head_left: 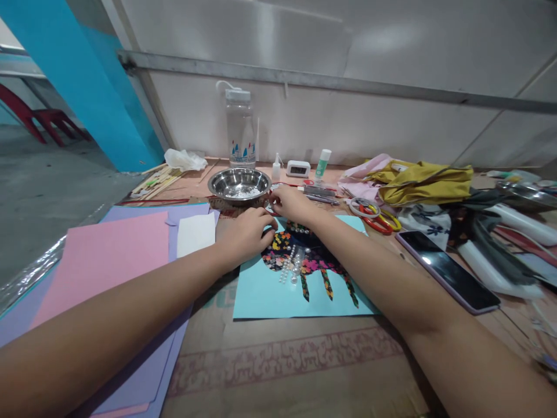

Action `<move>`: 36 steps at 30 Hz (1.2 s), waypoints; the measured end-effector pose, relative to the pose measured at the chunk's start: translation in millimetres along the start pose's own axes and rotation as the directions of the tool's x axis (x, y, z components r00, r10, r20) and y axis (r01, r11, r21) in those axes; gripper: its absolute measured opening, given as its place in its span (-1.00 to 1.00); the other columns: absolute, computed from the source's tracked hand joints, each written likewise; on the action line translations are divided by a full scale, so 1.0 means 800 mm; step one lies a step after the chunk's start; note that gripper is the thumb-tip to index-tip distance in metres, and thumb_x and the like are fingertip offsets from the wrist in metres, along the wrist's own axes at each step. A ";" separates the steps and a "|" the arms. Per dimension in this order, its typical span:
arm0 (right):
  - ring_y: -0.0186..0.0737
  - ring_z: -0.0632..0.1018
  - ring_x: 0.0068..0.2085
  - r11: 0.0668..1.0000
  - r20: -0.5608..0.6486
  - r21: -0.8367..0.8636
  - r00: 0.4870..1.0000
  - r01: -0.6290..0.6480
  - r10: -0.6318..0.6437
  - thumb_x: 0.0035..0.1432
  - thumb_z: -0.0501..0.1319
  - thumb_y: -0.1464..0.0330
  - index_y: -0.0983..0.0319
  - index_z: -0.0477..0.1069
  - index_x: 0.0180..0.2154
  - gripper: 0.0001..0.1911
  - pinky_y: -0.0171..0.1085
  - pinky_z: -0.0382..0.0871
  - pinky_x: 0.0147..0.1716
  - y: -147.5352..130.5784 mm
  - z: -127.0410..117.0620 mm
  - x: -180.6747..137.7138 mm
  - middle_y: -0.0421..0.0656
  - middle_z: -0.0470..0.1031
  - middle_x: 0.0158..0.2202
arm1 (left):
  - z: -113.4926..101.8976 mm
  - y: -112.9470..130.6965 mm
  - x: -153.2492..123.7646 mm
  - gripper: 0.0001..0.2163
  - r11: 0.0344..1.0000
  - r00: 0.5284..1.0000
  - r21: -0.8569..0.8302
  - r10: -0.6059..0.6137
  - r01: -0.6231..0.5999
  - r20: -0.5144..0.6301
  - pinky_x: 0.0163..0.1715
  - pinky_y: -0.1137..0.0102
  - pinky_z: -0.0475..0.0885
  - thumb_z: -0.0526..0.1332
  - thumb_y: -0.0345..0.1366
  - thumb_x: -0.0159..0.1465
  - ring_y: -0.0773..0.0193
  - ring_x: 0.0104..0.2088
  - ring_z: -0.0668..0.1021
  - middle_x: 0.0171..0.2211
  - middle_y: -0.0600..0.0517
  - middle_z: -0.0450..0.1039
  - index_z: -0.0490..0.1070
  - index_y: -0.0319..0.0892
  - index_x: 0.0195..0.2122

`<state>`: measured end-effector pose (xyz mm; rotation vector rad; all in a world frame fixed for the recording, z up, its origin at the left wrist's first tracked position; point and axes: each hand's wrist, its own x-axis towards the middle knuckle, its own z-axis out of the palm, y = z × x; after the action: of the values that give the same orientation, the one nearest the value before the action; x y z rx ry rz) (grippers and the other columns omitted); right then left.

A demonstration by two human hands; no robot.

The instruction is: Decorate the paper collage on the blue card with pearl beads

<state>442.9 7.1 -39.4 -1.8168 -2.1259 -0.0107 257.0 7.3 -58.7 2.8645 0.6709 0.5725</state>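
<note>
A light blue sheet of paper [265, 299] lies in front of me, bearing dark floral fabric pieces [311, 266] and narrow floral strips below them. Strips of white pearl beads [296, 267] lie across the fabric. My left hand [250, 232] rests at the sheet's upper left edge, fingers lightly bent and thumb apart, with nothing seen in it. Just beyond the sheet's top edge, my right hand [290, 203] is closed, its fingertips pinched together beside the steel bowl [239, 184]. Whatever is between those fingertips is too small to make out. My right forearm covers part of the sheet.
Pink and purple paper [117, 249] is stacked at left. A water bottle [241, 128], small glue bottle [276, 167], digital clock [298, 169] and glue stick [322, 164] stand along the wall. Scissors [376, 220], mustard cloth [429, 183], a phone [448, 270] and a glue gun [491, 255] lie right.
</note>
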 end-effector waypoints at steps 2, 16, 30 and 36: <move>-0.21 0.55 -0.27 1.000 0.022 0.025 1.000 -0.004 0.004 0.14 0.22 0.45 0.27 0.63 -0.25 -0.80 -0.34 0.28 -0.29 0.005 -0.004 0.001 -0.09 0.62 -0.30 | 0.000 0.000 0.000 -0.85 1.000 1.000 -0.002 -0.003 0.003 0.005 -0.01 0.24 0.36 0.13 -0.33 0.32 0.13 -0.08 0.47 -0.14 -0.02 0.49 0.50 -0.14 -0.20; -0.18 0.53 -0.15 0.996 -0.060 0.054 0.996 -0.068 0.072 0.22 0.15 0.47 0.27 0.56 -0.06 -0.70 -0.31 0.29 -0.17 0.021 0.000 0.005 -0.06 0.59 -0.15 | 0.000 0.001 -0.001 -0.85 1.000 1.000 0.003 -0.015 0.015 0.012 -0.03 0.23 0.38 0.11 -0.33 0.32 0.12 -0.06 0.47 -0.12 -0.04 0.48 0.48 -0.13 -0.21; -0.18 0.53 -0.16 0.999 -0.034 0.037 0.999 -0.023 0.024 0.16 0.15 0.52 0.30 0.60 -0.20 -0.74 -0.31 0.31 -0.14 0.021 -0.002 -0.001 -0.05 0.57 -0.18 | -0.005 0.003 -0.002 -0.83 0.999 0.999 -0.015 -0.042 0.042 0.005 -0.01 0.25 0.39 0.11 -0.31 0.32 0.14 -0.05 0.51 -0.11 -0.01 0.52 0.50 -0.11 -0.20; -0.20 0.51 -0.06 0.996 0.022 0.080 0.998 0.050 -0.052 0.20 0.19 0.50 0.19 0.57 -0.02 -0.66 -0.32 0.30 -0.08 0.020 -0.011 -0.002 -0.09 0.56 -0.05 | -0.012 -0.004 0.001 -0.80 0.987 0.988 -0.057 -0.151 0.149 -0.032 -0.09 0.24 0.43 0.10 -0.25 0.33 0.11 -0.09 0.57 -0.13 0.02 0.59 0.52 -0.11 -0.18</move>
<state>460.5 6.8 -34.9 -1.7262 -2.1572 0.0827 252.6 10.8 -50.0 2.7295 0.8538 0.6117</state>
